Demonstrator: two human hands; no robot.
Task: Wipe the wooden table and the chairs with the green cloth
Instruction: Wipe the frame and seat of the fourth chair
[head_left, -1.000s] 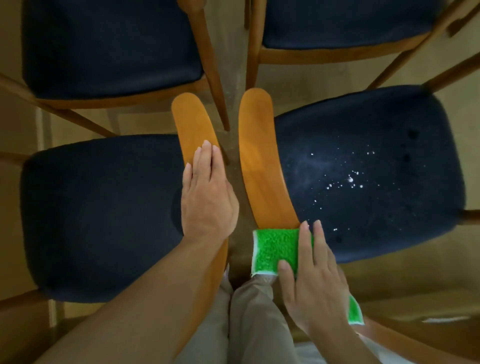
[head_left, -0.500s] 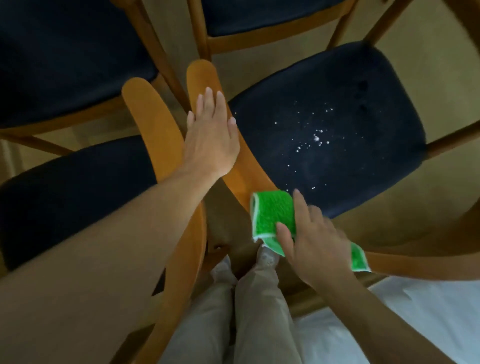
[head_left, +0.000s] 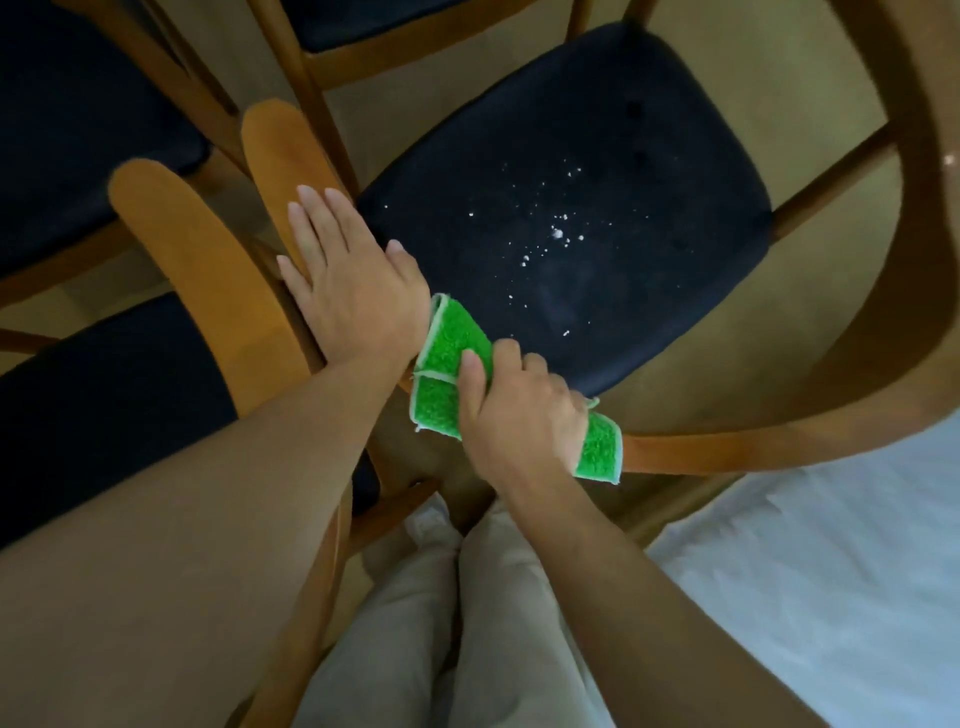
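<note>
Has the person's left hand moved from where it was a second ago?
Yes. The left hand lay flat on the left chair's wooden backrest; it has crossed rightward and now rests flat on the crumb-covered chair's backrest.

Pale beige trouser legs (head_left: 415, 623) occupy the lower centre, seen from above. A white fabric surface (head_left: 831, 571), softly creased, fills the lower right corner. Tan flooring (head_left: 810, 93) shows at upper right. Small white crumbs (head_left: 557, 234) lie scattered in a loose cluster at centre right.
</note>
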